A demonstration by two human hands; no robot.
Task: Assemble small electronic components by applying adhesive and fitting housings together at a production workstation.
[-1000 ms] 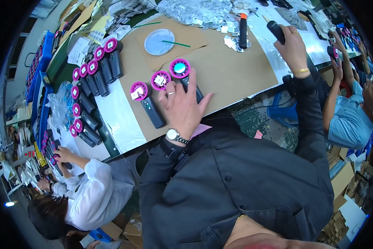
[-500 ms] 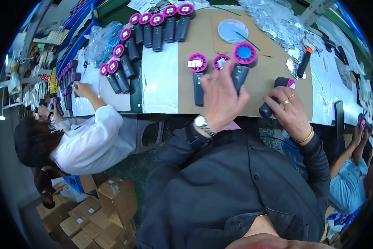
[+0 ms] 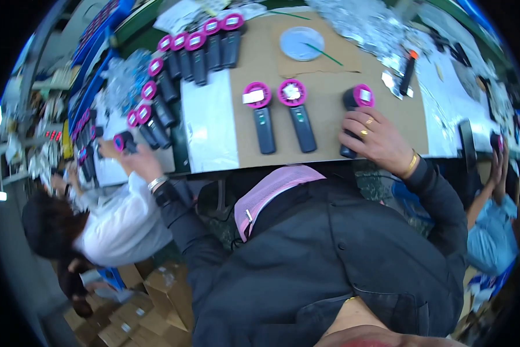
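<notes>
My left hand (image 3: pixel 145 164), slightly blurred, reaches far left with its fingers around a dark handheld fan (image 3: pixel 122 140) that has a pink and blue round head. It is close beside a co-worker's hand (image 3: pixel 108 149). My right hand (image 3: pixel 377 139) wraps round the dark handle of another handheld fan (image 3: pixel 361 95), whose pink head leans to the side near the table's front edge. Between my hands, a fan with a white label (image 3: pixel 257 95) and a fan with a silvery patch (image 3: pixel 293 91) lie side by side on the cardboard (image 3: pixel 329 130).
Several pink-headed fans (image 3: pixel 196 43) lie in a row at the back left. A white round lid (image 3: pixel 301 44) with a green stick (image 3: pixel 324 54) lies at the back. Crumpled clear plastic (image 3: pixel 364 26) and an orange-tipped black tool (image 3: pixel 409 72) are at the right. A white-sleeved co-worker (image 3: pixel 118 214) sits left.
My left hand has swung from the middle of the table far left, carrying the blue-disc fan. My right hand still holds its fan, now more upright. The view has shifted a little.
</notes>
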